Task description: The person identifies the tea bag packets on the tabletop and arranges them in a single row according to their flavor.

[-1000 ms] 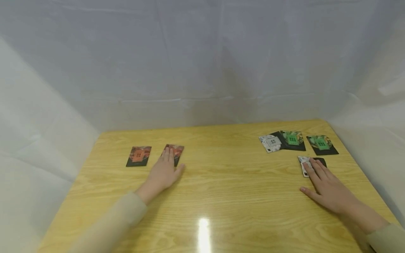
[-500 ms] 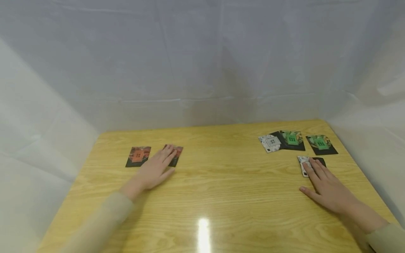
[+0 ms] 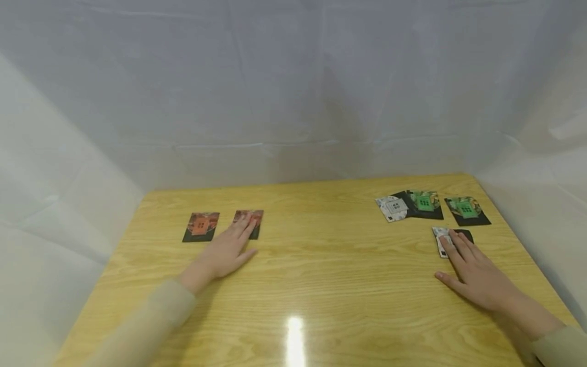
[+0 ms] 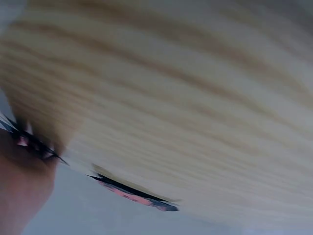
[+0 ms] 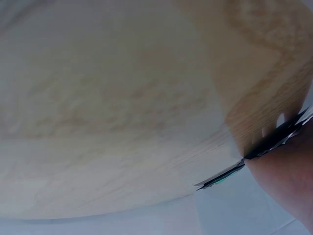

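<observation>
My left hand (image 3: 224, 252) lies with extended fingers over a flat red-and-black packet (image 3: 257, 218), covering its lower left part. Beside it, to the left, is a similar packet with an orange-red label (image 3: 200, 227). At the right, my right hand (image 3: 481, 280) rests its straight fingers on a white-and-black packet (image 3: 439, 234), thumb spread out to the left. Fingers hide much of that packet's middle. In the left wrist view the orange-labelled packet (image 4: 134, 196) shows nearly edge-on, past the hand.
Just behind the right hand lie a green-labelled packet (image 3: 467, 210), another green one (image 3: 424, 204) and a white-and-black one (image 3: 393, 207) that meets it. All lie on a wooden table (image 3: 321, 265). White sheeting (image 3: 293, 102) hangs behind and at both sides.
The left hand has shifted a little to the left, and the red-and-black packet under its fingers has slid slightly left and turned straighter. The right hand stays in place.
</observation>
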### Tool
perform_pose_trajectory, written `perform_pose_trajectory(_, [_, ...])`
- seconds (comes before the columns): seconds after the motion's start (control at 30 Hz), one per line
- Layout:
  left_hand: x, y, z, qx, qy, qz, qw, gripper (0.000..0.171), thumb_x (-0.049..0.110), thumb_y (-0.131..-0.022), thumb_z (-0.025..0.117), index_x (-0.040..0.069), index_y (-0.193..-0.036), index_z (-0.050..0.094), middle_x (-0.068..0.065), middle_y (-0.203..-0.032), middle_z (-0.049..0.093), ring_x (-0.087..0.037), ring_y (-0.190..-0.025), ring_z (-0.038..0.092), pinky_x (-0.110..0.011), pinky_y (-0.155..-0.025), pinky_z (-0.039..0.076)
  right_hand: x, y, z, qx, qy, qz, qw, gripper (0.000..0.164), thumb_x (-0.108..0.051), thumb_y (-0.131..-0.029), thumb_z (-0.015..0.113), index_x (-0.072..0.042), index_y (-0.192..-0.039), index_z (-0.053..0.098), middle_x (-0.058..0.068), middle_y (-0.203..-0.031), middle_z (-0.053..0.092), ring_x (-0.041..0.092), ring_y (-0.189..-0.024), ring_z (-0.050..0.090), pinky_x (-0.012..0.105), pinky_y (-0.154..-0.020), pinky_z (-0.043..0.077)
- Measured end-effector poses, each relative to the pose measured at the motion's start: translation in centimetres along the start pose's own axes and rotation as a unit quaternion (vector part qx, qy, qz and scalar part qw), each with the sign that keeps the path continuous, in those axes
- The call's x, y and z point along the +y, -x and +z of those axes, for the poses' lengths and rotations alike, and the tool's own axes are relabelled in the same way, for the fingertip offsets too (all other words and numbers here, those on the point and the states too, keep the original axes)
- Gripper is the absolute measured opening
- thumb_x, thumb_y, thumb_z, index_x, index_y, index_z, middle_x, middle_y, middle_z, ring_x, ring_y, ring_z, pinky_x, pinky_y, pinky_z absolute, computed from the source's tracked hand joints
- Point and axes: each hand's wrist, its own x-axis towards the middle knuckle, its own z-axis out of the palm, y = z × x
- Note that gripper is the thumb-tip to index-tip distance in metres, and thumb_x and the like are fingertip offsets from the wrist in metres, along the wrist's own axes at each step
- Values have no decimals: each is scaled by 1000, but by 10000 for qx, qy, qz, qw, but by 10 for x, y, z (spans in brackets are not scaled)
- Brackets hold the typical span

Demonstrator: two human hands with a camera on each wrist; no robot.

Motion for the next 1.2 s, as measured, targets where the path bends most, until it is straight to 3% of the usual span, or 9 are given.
perform_pose_trajectory(0.37, [10, -3, 2, 12, -120, -277, 9995, 84, 49, -113, 44, -5, -168, 11, -25, -177, 3, -42, -166, 10, -54, -136, 18, 0, 1, 1, -33, 34, 29, 10000, 93, -44, -107, 60, -6, -172, 5, 28, -177, 7, 46, -166, 3, 19, -123, -28])
perform_pose_trajectory(1.2, [13, -5, 2, 67, -248, -266, 9993, 88, 53, -111, 46, -5, -168, 11, -27, -177, 3, -44, -165, 10, -55, -135, 19, 3, 0, 1, 20, 140, -18, 9999, 93, -45, -107, 61, -4, -171, 8, 30, -176, 12, 45, -166, 5, 23, -127, -25])
